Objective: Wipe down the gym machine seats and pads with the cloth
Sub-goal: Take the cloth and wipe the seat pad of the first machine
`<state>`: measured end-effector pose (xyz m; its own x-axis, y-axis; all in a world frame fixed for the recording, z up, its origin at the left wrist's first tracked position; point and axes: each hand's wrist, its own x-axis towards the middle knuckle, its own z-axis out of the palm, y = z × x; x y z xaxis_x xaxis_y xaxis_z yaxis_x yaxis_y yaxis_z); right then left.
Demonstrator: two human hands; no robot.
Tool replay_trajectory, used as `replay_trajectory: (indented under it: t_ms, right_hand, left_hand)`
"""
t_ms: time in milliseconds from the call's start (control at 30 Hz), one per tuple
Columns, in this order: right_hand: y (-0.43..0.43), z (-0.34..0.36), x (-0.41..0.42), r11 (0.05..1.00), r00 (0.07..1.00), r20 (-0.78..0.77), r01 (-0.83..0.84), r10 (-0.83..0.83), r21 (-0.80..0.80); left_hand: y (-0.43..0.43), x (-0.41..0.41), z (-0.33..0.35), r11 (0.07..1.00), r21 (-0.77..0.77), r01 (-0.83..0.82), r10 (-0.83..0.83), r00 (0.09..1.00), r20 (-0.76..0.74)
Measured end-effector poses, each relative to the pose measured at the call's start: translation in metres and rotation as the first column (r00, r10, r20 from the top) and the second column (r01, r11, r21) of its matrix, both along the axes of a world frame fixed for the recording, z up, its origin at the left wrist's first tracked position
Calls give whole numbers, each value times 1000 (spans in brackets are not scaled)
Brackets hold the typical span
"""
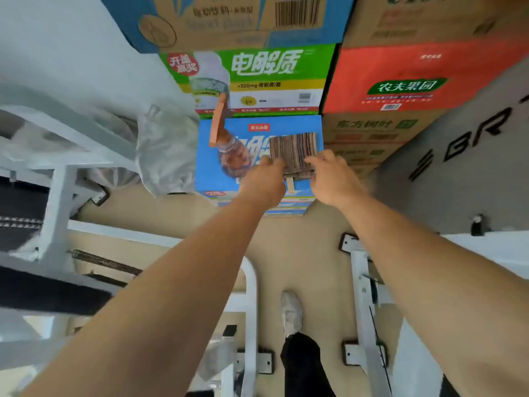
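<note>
Brown-striped and folded into a small square, the cloth (293,151) lies on top of a blue drinks carton (226,167), and we have both hands on its near edge. Our left hand (264,181) curls its fingers over the cloth's left corner; our right hand (332,179) pinches the right corner between thumb and fingers. Behind the blue carton stand a green carton (257,78) and a red carton (400,78), stacked with others. White machine frames (362,285) flank our arms over a beige floor (300,247), where one pale shoe (291,312) shows. Crumpled clear plastic (160,150) hangs just left of the blue carton.
</note>
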<state>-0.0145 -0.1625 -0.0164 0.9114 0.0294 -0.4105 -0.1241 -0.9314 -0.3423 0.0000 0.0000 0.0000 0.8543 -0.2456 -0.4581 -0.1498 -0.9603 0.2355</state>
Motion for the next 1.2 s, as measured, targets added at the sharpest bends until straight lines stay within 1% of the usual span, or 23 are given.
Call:
replay_trajectory:
  t_ms: [100,200,267,333,400,433,500,567,633,700,733,833,933,1000,1067,1100,1200]
  right_hand:
    - [-1,-27,18,999,999,38,2,-1,-33]
    - [0,-46,25,1000,993,117,23,-22,-3]
    - [-1,-49,28,998,982,180,56,-59,22]
    - [-2,-46,29,998,976,211,53,-57,26]
    - [-2,-36,27,999,972,232,37,-45,40]
    - [-1,-29,26,997,972,225,45,-59,64]
    - [3,-9,20,982,969,212,96,-129,161]
    - [9,16,12,934,948,189,191,-255,302]
    - [17,48,2,844,913,146,279,-381,458]
    - [28,86,-10,764,896,127,281,-426,581]
    - [36,106,-17,732,898,111,271,-427,625]
    - [70,174,-41,642,903,39,273,-428,716]
    - [112,247,-77,533,891,0,272,-454,801]
    - [142,295,-110,472,888,-7,252,-460,845]
    - [170,338,-145,467,881,32,219,-473,857]
    - [184,357,-162,479,880,66,192,-470,856]
    - [228,403,-213,525,876,167,111,-453,844]
  left_hand:
    - [-9,12,-32,995,13,-99,98,993,72]
    - [-10,20,-55,990,-7,-138,138,982,128]
    - [-7,26,-58,988,-43,-149,155,972,177]
    - [-6,27,-51,986,-80,-149,161,970,181]
    - [-4,24,-36,971,-164,-172,199,966,165]
    - [-4,22,-28,953,-217,-212,246,959,143]
    - [-2,14,-7,875,-354,-331,377,924,68]
    - [4,3,14,748,-490,-448,498,866,-31]
    - [14,-11,39,630,-583,-513,548,826,-136]
    - [25,-29,66,561,-637,-529,553,812,-186]
    - [31,-39,81,542,-650,-533,552,809,-203]
    - [54,-73,127,520,-672,-528,502,825,-260]
    - [89,-118,172,516,-732,-445,383,884,-267]
    - [120,-153,190,537,-738,-410,315,908,-276]
    - [155,-188,211,578,-737,-350,255,935,-245]
    - [173,-206,222,578,-748,-327,252,943,-217]
    - [233,-249,261,585,-755,-296,349,932,-94]
